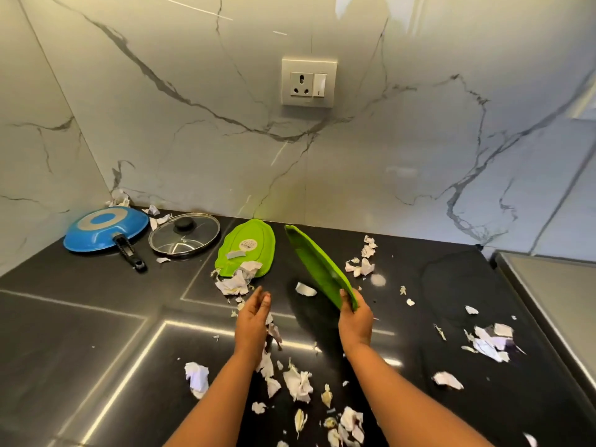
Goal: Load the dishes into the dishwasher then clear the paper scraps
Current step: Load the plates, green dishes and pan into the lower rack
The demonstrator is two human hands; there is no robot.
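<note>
Right hand (354, 317): is gripping the near end of the tilted green plate (317, 266), fingers and thumb curled round its rim, holding it up on edge over the tabletop (96, 301) with its far tip pointing to about 11 o'clock.
Left hand (253, 312): is hovering at 9 o'clock of the right hand, fingers loose and apart, gripping nothing that shows.
Other dishes: a second green plate (246, 250) is lying face down at 12 o'clock of the left hand; a glass lid (183, 233) and an upturned blue pan (103, 227) are sitting out at 10 o'clock, near the wall corner.
Paper scraps (298, 383): are lying scattered across the tabletop, thickest at 6 o'clock between the forearms, with more at 3 o'clock and some heaped on the second green plate's near end.
Dishwasher: is not showing in view.
Stage, as a judgement: loading is only beginning; no scrap is cleared.
Risk: the plate is hanging from one end in a single grip, so it may be slipping or swinging into the second green plate. Lifting that one carelessly is likely to be tipping its scraps wider, or carrying them into the dishwasher.
</note>
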